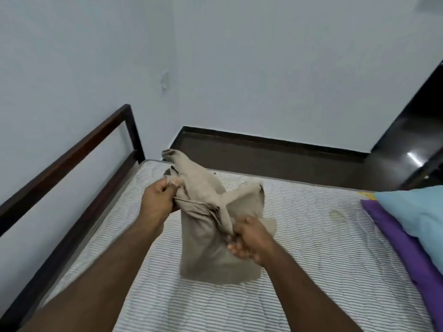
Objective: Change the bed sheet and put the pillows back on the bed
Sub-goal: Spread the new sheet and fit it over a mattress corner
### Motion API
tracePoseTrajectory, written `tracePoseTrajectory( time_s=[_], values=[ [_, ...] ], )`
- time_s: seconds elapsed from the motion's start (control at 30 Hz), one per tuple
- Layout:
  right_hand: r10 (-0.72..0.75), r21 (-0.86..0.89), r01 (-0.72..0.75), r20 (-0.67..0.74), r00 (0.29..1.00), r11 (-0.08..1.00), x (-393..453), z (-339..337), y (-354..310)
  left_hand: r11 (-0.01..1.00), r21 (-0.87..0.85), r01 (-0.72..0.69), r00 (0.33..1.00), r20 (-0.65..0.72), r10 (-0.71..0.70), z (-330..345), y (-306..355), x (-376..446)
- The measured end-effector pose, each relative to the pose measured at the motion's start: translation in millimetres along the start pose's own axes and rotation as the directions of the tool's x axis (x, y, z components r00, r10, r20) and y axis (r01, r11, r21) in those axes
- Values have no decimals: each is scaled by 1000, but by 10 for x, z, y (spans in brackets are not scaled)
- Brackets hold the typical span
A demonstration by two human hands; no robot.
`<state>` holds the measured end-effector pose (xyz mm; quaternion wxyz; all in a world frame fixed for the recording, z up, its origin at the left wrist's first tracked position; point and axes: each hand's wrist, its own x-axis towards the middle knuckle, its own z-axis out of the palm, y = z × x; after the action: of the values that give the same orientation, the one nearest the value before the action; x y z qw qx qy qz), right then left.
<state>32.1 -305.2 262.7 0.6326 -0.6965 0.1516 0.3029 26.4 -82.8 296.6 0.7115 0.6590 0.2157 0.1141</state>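
A folded beige bed sheet (pixel 211 250) is lifted above the bare striped mattress (pixel 311 248), its lower part hanging down to the mattress. My left hand (pixel 159 200) grips a bunch of its folds at the upper left. Lower and to the right, my right hand (pixel 249 238) pinches another layer of the same sheet. A light blue pillow (pixel 414 212) lies at the right edge of the bed on a purple cloth (pixel 402 245).
A dark wooden bed frame rail (pixel 72 149) runs along the left side against the pale wall. Beyond the far mattress edge is dark floor (pixel 263 159) with a dark skirting board. A dark doorway (pixel 422 130) stands at the right.
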Motion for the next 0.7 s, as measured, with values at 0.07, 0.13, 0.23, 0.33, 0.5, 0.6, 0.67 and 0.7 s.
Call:
tracePoseTrajectory(
  time_s=[0.07,0.13,0.23,0.33,0.5,0.6,0.67,0.7],
  values=[
    [9,-183,-17,-48,999,983,42,-147,-5,999,-26,-39,995,89,41,256,63,125],
    [-207,-233,149,-249,946,961,161,-242,-119,998,-42,-43,985,168,49,444,121,242],
    [-565,-363,458,-285,775,811,201,-324,-458,998,-57,-22,965,260,36,656,247,391],
    [-689,-325,653,8,725,684,198,-168,-775,998,-55,-36,926,374,54,773,370,582],
    [-573,-533,349,-341,745,771,718,-246,-865,984,-180,0,921,383,70,708,550,947],
    [-313,-74,358,-670,673,931,860,-553,-834,971,-237,-8,959,273,74,516,651,1209],
    [-98,263,442,-760,642,858,875,-754,-744,975,-216,-59,971,212,105,391,691,1350],
    [-49,298,424,-768,639,855,862,-807,-684,980,-177,-95,969,207,131,363,697,1402]
  ],
)
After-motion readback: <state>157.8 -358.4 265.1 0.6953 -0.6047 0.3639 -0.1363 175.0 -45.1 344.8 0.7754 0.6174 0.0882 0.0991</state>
